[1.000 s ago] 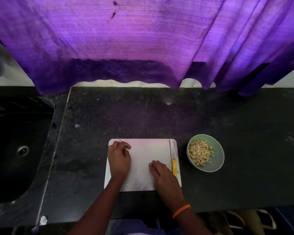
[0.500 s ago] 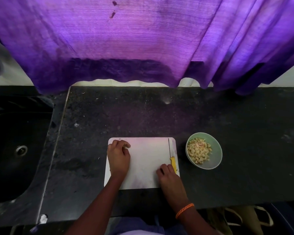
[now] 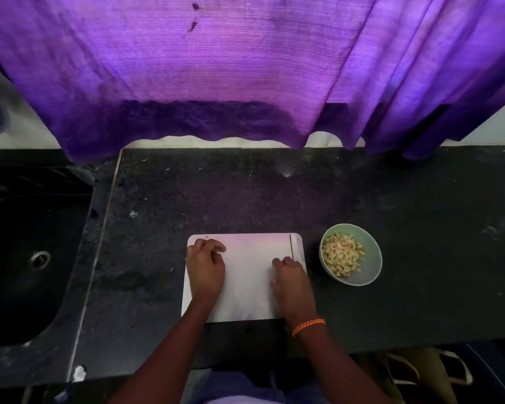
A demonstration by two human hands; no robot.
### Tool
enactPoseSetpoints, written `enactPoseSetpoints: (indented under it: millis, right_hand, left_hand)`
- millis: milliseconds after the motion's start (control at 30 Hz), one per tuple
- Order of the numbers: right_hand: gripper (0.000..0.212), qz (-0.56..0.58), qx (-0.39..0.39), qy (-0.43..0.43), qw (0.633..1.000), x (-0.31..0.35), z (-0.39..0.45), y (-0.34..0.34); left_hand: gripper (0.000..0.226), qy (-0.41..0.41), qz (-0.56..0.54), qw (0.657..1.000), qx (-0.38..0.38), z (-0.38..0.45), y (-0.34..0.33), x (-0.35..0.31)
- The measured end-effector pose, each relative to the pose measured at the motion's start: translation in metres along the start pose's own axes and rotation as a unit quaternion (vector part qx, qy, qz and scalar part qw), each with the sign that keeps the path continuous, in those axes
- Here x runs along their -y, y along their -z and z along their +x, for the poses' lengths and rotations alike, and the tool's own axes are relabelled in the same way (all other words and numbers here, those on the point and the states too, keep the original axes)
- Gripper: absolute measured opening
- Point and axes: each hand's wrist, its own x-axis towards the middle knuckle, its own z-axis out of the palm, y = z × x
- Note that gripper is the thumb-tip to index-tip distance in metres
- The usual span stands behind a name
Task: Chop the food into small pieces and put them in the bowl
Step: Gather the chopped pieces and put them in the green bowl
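A white cutting board (image 3: 250, 290) lies on the dark counter (image 3: 245, 199) near its front edge. My left hand (image 3: 206, 266) rests on the board's left part with fingers curled under, and nothing shows in it. My right hand (image 3: 292, 279) lies on the board's right side, closed over the handle of a knife (image 3: 292, 246); only the thin blade shows, pointing away along the board's right edge. A pale green bowl (image 3: 373, 265) stands just right of the board, holding chopped pale yellow pieces (image 3: 342, 255). No food is visible on the board.
A dark sink (image 3: 27, 258) with a metal drain is set into the counter at the left. A purple curtain (image 3: 216, 68) hangs over the back of the counter. Small crumbs dot the counter behind the board.
My right hand has slid from the board's middle to the knife and now covers its yellow handle. My left hand and the bowl have stayed put.
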Motion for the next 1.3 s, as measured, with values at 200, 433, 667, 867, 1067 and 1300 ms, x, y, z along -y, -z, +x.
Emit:
enactPoseSetpoints:
  millis: [200, 433, 667, 867, 1067, 1300]
  right_hand:
    - [0.021, 0.156, -0.234, -0.084, 0.956, -0.025, 0.009, 0.057]
    - [0.023, 0.065, -0.23, -0.204, 0.949, -0.077, 0.001, 0.072]
    - [0.034, 0.088, -0.199, -0.206, 0.954, -0.072, 0.0, 0.065]
    - [0.019, 0.081, -0.231, -0.206, 0.947, -0.065, 0.002, 0.06]
    - [0.009, 0.048, -0.243, -0.158, 0.956, -0.07, 0.023, 0.059]
    - [0.008, -0.125, -0.142, -0.154, 0.97, -0.064, 0.082, 0.073]
  left_hand:
    - [0.045, 0.001, -0.001, 1.0, 0.005, 0.0, 0.001, 0.001]
    - [0.043, 0.014, -0.001, 1.0, 0.003, -0.001, 0.001, -0.003]
    - [0.043, 0.015, 0.001, 1.0, 0.0, -0.002, 0.001, -0.004]
    - [0.043, 0.018, 0.002, 1.0, 0.003, -0.002, 0.003, -0.005]
    - [0.042, 0.018, 0.001, 1.0, -0.002, -0.001, 0.003, -0.007]
    - [0.043, 0.02, 0.003, 1.0, 0.002, -0.001, 0.001, -0.005]
